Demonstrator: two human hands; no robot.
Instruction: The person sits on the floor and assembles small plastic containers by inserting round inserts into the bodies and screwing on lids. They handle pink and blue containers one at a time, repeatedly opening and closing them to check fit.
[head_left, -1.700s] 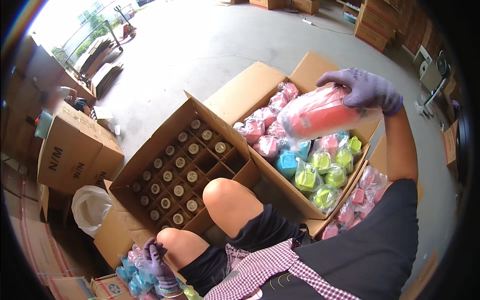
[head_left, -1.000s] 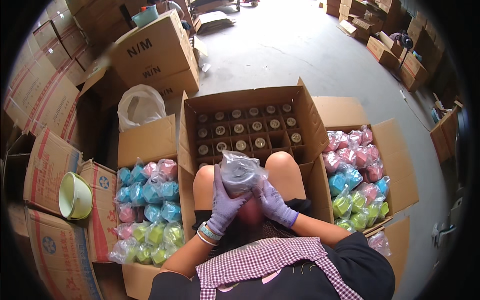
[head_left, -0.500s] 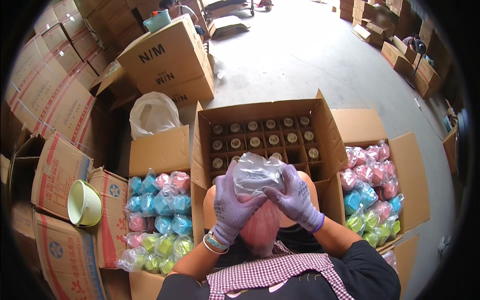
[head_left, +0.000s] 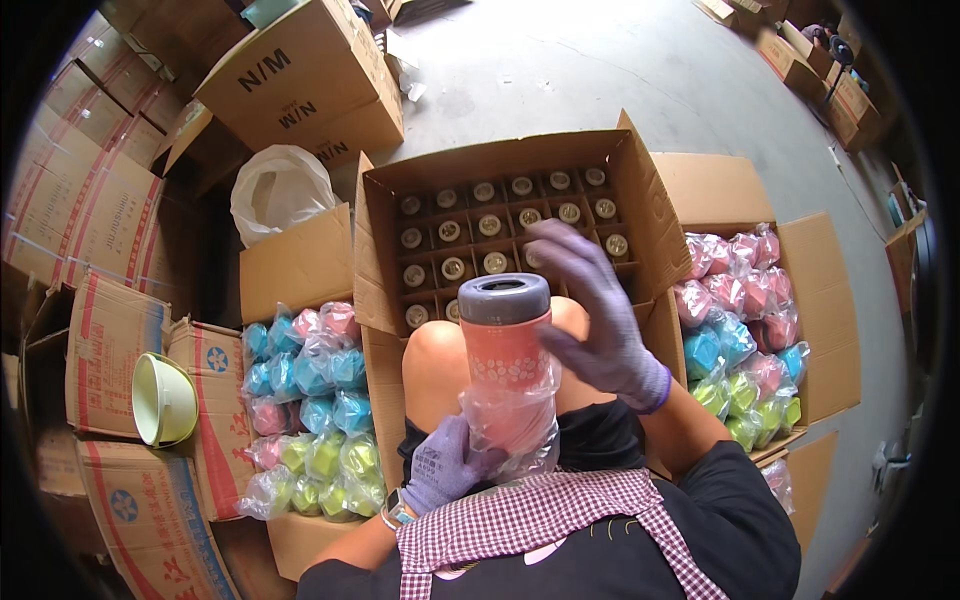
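Note:
A pink bottle with a grey collar and a dark opening at its top stands upright before me. Its crumpled clear plastic bag covers the lower half, and a band of pale printed pattern shows above it. My left hand, in a lilac glove, is closed around the bagged base; some of its fingers are hidden behind the bottle. Beside the bottle's upper right, my gloved right hand has its fingers stretched out, slightly blurred. Its thumb is close to the bottle's side; whether it touches I cannot tell.
Ahead is a cardboard box with dividers and several round-topped bottles. Open cartons of bagged pink, blue and green pieces flank me, left and right. A pale green bucket and a white bag-lined container stand left.
The bag no longer covers the bottle's top and now sits around its lower part. My left hand has moved down to the base; my right hand has come off, its fingers spreading.

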